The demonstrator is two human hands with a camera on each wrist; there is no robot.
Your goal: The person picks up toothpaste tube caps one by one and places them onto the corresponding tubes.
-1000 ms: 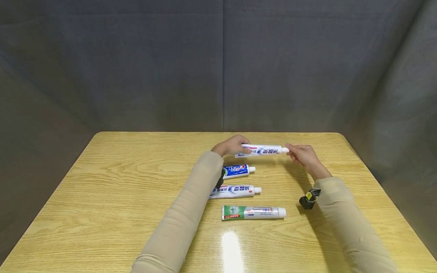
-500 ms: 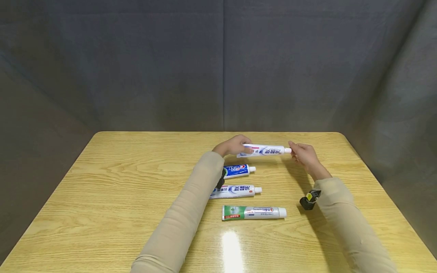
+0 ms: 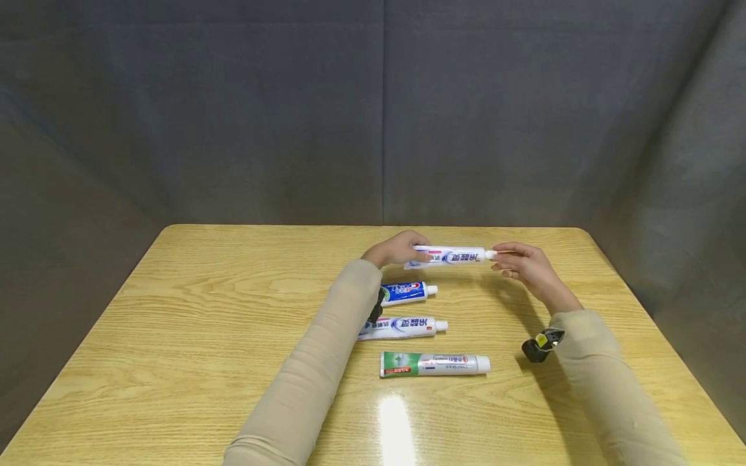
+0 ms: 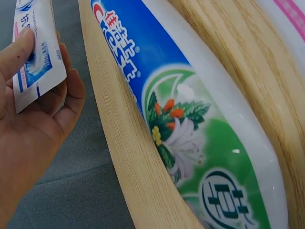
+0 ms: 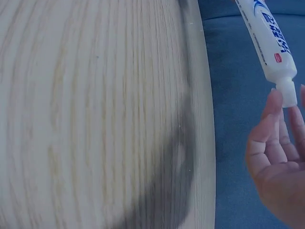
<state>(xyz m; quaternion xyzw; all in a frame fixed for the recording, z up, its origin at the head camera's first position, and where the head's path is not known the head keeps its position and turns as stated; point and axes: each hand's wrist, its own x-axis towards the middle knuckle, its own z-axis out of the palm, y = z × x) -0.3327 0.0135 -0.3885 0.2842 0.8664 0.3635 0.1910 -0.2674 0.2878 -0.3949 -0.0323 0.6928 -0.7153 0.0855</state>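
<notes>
My left hand (image 3: pixel 402 249) grips a white toothpaste tube (image 3: pixel 457 256) by its flat end, raised over the far part of the table. In the left wrist view, the thumb (image 4: pixel 20 50) lies on the printed face with the fingers behind. My right hand (image 3: pixel 527 266) is at the tube's other end, thumb and fingers around the white cap (image 5: pixel 286 93). The right wrist view shows the thumb at one side of the cap and fingertips below and at its other side. The cap is on the nozzle.
Nearer on the wooden table (image 3: pixel 204 336) lie a blue Crest toothpaste tube (image 3: pixel 405 292), a second white tube (image 3: pixel 402 327) and a green and silver tube (image 3: pixel 436 364). The left forearm hides the ends of the middle ones. A grey curtain (image 3: pixel 280 129) stands behind the table.
The white tube has shifted slightly right. My right hand has turned about the cap, its fingers spreading, and its wrist has moved right. The tubes on the table stay put.
</notes>
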